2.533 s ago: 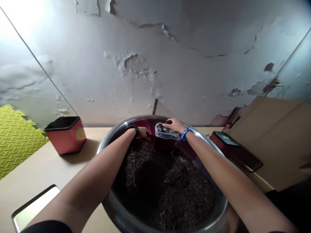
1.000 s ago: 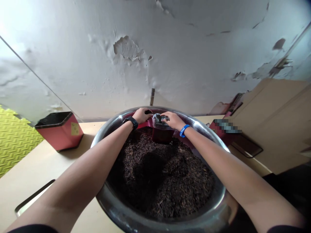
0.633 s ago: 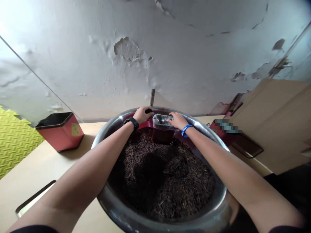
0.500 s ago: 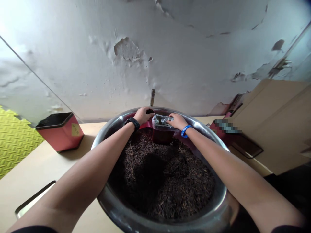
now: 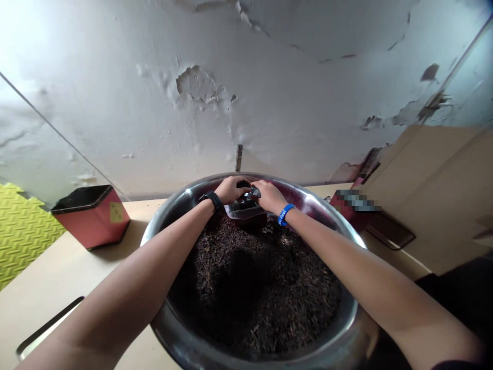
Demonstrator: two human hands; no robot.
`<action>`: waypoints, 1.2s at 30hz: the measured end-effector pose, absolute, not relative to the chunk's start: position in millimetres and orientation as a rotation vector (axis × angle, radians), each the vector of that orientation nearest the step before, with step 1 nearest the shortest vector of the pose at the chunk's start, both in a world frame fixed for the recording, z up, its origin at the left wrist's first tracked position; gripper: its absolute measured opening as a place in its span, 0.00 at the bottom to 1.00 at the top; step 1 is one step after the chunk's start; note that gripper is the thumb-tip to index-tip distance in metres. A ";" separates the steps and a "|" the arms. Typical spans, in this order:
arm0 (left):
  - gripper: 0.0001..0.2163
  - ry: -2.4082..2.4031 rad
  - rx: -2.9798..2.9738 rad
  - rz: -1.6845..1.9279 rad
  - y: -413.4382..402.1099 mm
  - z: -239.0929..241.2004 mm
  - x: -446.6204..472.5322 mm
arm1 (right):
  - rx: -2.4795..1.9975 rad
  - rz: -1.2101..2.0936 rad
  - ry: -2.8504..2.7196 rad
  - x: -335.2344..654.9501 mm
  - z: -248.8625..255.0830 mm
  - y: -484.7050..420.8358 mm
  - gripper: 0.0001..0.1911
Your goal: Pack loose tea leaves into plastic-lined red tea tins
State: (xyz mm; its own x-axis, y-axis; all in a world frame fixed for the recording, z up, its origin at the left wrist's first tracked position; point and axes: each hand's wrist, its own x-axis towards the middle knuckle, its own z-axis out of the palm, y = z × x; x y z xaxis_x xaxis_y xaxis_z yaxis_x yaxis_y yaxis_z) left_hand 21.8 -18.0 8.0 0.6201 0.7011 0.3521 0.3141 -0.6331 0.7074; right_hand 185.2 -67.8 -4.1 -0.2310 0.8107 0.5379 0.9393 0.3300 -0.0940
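A large steel basin (image 5: 356, 318) holds a heap of dark, dry, twisted leaves (image 5: 296, 293) that look like loose tea. At its far side a dark red box (image 5: 252, 223) stands among the leaves, with a clear plastic bag (image 5: 241, 211) lining its mouth. My left hand (image 5: 230, 190), with a black watch at the wrist, is closed on the bag's edge; something dark shows by its fingers. Close against it, my right hand (image 5: 269, 196), wearing a blue wristband, pinches the bunched plastic. What lies inside the bag is hidden from me.
On the pale table (image 5: 140, 354) at left stands a red box (image 5: 96, 218) with a dark open top. More red boxes (image 5: 352, 213) and a cardboard carton (image 5: 442, 205) are at right. A peeling wall (image 5: 269, 118) rises behind the basin; yellow matting (image 5: 23, 236) lies far left.
My hands have come together over the box, the right one moving left. The bag's mouth, earlier stretched between them, is now gathered. The view has shifted slightly.
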 end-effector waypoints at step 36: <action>0.13 0.732 2.607 0.535 -15.4 -0.5 24.8 | -1.496 -0.338 -2.060 191.4 -11.5 -64.7 0.18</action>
State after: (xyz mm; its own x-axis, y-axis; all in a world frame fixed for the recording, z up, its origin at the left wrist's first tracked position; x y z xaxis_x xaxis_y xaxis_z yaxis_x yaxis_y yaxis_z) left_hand 24.8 -15.4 -0.5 0.7917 0.5554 0.2543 0.4109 -0.7923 0.4511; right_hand 191.4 -64.7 -11.5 -0.2157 0.7887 0.5758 0.9312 0.3436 -0.1218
